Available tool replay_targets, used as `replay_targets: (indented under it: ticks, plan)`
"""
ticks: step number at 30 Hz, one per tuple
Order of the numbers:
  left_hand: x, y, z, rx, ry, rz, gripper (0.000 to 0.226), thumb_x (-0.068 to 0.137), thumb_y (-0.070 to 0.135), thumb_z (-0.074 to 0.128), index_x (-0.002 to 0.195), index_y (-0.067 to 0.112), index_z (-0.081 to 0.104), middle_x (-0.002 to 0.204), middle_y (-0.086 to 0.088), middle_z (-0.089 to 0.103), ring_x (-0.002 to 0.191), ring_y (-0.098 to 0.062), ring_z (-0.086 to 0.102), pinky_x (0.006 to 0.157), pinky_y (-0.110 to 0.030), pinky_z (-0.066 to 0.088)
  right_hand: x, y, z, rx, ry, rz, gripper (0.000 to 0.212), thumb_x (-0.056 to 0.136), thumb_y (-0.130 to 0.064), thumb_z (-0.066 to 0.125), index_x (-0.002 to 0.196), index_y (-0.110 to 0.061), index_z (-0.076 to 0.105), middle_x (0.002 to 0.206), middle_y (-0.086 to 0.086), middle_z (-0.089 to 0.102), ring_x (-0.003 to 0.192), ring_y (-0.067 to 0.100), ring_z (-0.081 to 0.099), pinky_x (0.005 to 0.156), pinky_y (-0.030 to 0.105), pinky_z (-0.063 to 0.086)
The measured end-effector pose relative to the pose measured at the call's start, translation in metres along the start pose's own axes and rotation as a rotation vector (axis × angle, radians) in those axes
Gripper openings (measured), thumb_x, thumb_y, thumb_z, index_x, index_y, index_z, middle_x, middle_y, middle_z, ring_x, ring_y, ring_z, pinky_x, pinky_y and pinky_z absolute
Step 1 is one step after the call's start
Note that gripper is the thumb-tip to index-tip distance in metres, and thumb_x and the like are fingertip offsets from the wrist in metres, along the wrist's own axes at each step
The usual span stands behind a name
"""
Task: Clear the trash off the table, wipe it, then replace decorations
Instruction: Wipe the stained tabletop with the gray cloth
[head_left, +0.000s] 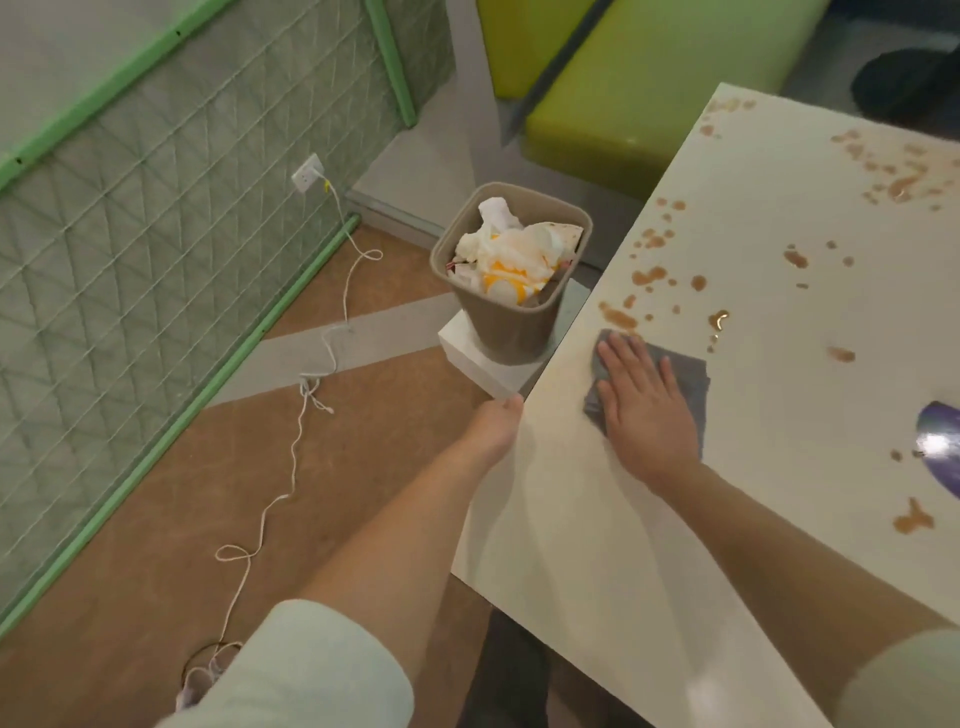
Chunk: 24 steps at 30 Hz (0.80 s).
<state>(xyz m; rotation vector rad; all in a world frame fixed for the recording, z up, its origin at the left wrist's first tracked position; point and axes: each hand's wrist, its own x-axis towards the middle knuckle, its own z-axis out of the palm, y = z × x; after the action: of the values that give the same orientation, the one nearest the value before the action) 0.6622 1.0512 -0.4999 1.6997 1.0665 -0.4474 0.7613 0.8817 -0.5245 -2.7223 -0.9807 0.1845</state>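
**Wiping stage: spills still all over**

The grey cloth (670, 384) is pressed flat under the right hand (647, 400), fingers straight, near the table (571, 519) corner. The left hand (496, 423) is hooked on the table edge; its fingers can't be seen. Long overlapping strokes toward the brown spills (649, 275) are probably best. Plenty of open tabletop ahead; the full bin (511, 270) sits just off the edge.

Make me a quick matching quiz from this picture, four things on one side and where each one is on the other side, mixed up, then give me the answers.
Things:
1. grey cloth
2. trash bin
3. white cable
4. left hand

Places:
A. trailing across the floor from a wall socket
B. at the table's edge
C. flat under the right hand on the table
D. on a white block beside the table

Pairs: 1-C, 2-D, 3-A, 4-B
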Motion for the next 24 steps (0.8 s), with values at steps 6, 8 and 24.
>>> replay_targets:
  ticks: [6,8,24]
  plan:
    - [0.010,0.013,-0.005,0.008,-0.099,-0.014,0.050,0.105,0.035,0.034,0.127,-0.002,0.059,0.129,-0.020,0.061,0.121,-0.030,0.056,0.103,-0.035,0.042,-0.041,-0.057,0.012,-0.009,-0.069,-0.211,0.052,0.104,-0.033,0.019,0.153,-0.018,0.031,0.161,-0.004,0.024,0.150,0.014,0.013,0.121,0.039,0.009]
    - [0.012,0.013,-0.008,0.050,-0.133,-0.005,0.050,0.105,0.036,0.033,0.127,-0.001,0.059,0.128,-0.021,0.061,0.122,-0.032,0.056,0.104,-0.037,0.043,-0.023,-0.044,0.005,-0.016,-0.091,-0.223,0.054,0.104,-0.035,0.015,0.154,-0.021,0.028,0.161,-0.006,0.022,0.150,0.011,0.010,0.121,0.037,0.006]
    - [0.022,0.021,-0.003,-0.044,-0.122,-0.123,0.054,0.104,0.043,0.029,0.134,0.003,0.052,0.138,-0.014,0.054,0.126,-0.030,0.051,0.107,-0.038,0.039,0.031,-0.027,0.002,-0.002,-0.057,0.124,0.053,0.105,-0.039,0.012,0.157,-0.028,0.013,0.164,-0.010,0.006,0.150,0.008,-0.007,0.121,0.035,-0.010]
